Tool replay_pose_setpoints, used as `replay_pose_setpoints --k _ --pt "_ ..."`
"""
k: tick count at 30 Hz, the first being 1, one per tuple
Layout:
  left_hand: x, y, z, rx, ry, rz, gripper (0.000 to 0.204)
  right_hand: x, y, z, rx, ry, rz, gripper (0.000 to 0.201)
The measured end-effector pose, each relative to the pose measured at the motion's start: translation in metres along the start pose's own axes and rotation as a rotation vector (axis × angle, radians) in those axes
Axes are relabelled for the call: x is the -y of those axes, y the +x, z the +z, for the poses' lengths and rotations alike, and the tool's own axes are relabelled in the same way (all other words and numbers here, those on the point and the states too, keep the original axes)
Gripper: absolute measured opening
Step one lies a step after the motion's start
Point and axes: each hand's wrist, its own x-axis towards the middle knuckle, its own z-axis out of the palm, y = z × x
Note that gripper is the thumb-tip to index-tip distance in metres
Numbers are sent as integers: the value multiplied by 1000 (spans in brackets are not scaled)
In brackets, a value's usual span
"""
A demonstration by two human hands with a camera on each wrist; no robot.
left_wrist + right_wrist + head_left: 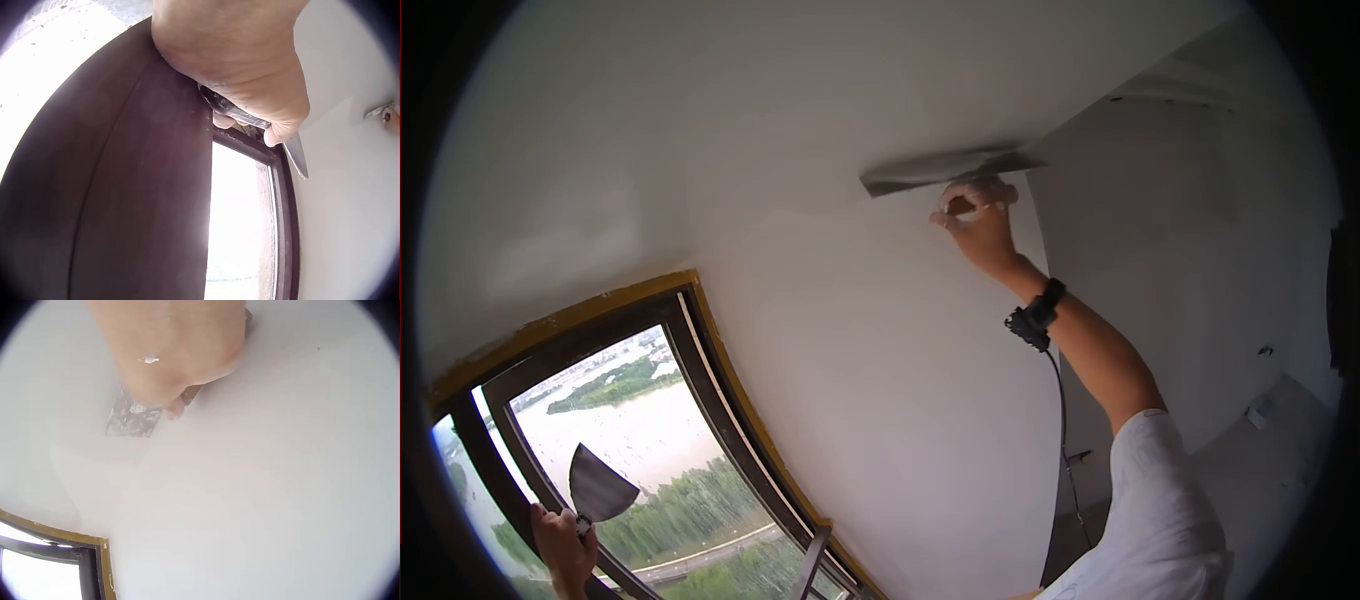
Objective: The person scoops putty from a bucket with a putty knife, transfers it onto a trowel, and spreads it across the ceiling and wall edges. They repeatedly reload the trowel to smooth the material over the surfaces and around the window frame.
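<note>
High on the white wall (800,300), my right hand (980,215) grips a long finishing trowel (930,170), its wide blade lying close along the surface. In the right wrist view the hand (178,350) hides most of the trowel; a putty-smeared end of the blade (132,422) shows past the fingers. At lower left, my left hand (565,545) holds a putty knife (603,487) upright in front of the window, its broad fan-shaped blade pointing up. From the left wrist, the dark handle (231,109) runs through the curled fingers and the blade edge (295,156) sticks out beyond them.
A dark-framed window (690,360) edged with yellow tape (600,300) takes up the lower left, beside the left hand. A wall corner runs down behind the right arm. From the black wrist camera (1035,318) a cable (1062,420) hangs along that arm.
</note>
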Motion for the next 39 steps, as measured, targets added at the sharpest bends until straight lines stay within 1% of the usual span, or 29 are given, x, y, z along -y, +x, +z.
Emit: replay_pose_setpoints --k 1,2,3,6,8,10,11,12,13,14,15,16,17,18,19,20,22,23,24,25,26,28,29,30,33,34,36,38,39 --pt "1 -1 3 -17 3 -10 29 19 4 -23 12 -6 10 31" --pt "1 -1 6 -36 3 -18 28 44 11 -52 -38 150 71 31" --pt "4 -3 5 47 -27 -49 27 64 17 -78 -92 305 132 31" --pt "6 -7 12 7 8 -53 29 84 26 -145 -147 291 56 33" --pt "11 -19 24 47 -29 9 27 96 29 -183 -178 284 36 35" --pt "3 -44 67 -189 -253 -47 24 106 28 -211 -161 183 2 34" --pt "-41 -29 42 177 -612 -323 25 112 24 -218 -144 184 20 34" --pt "-85 -17 19 560 -947 -612 26 119 17 -222 -13 191 74 31" --pt "-106 -43 61 530 -1152 -553 26 127 10 -223 121 204 132 29" --pt "-146 -57 79 539 -1393 -534 23 135 3 -222 149 220 161 29" --pt "-189 -58 65 745 -1438 -526 20 144 -4 -218 353 314 319 25" --pt "-240 -57 50 875 -1683 -536 21 152 -14 -213 554 411 478 24" --pt "-291 -57 24 913 -1792 -650 17 154 -24 -204 680 378 420 31" --pt "-325 -69 39 1023 -2069 -473 24 157 -36 -193 698 395 454 31" --pt "-356 -64 20 1110 -2171 -344 34 160 -49 -180 882 502 649 39" --pt "-386 -70 13 1184 -2211 -358 39 164 -64 -167 1058 608 842 48" --pt "-424 -73 -8 1294 -2175 -203 40 180 -100 -138 1225 848 971 62" --pt "-440 -80 -10 1303 -2221 -167 46 189 -108 -131 1219 862 994 62" --pt "-451 -85 -12 1301 -2268 -134 51 196 -115 -125 1374 911 936 63" --pt "-454 -88 -18 1351 -2292 -173 46 201 -121 -119 1528 962 864 65" --pt "-452 -92 -19 1361 -2276 -192 46 202 -129 -111 1526 984 868 65" --pt "-444 -105 -21 1296 -2426 -292 50 202 -152 -95 1509 1026 822 65" --pt "-440 -115 -16 1272 -2473 -397 53 198 -157 -89 1521 1025 790 65" --pt "-431 -119 -17 1249 -2498 -514 52 189 -176 -78 1513 997 800 67" --pt "-403 -132 -7 1063 -2637 -675 49 173 -193 -72 1561 948 925 68" --pt "-393 -132 -5 1018 -2614 -701 49 164 -203 -67 1607 917 973 68" --pt "-374 -134 0 973 -2457 -776 47 150 -222 -60 1604 870 944 65" --pt "-356 -127 2 949 -2318 -743 50 139 -235 -58 1555 863 1000 61" --pt "-349 -119 0 856 -2224 -743 49 128 -249 -55 1573 799 931 56"
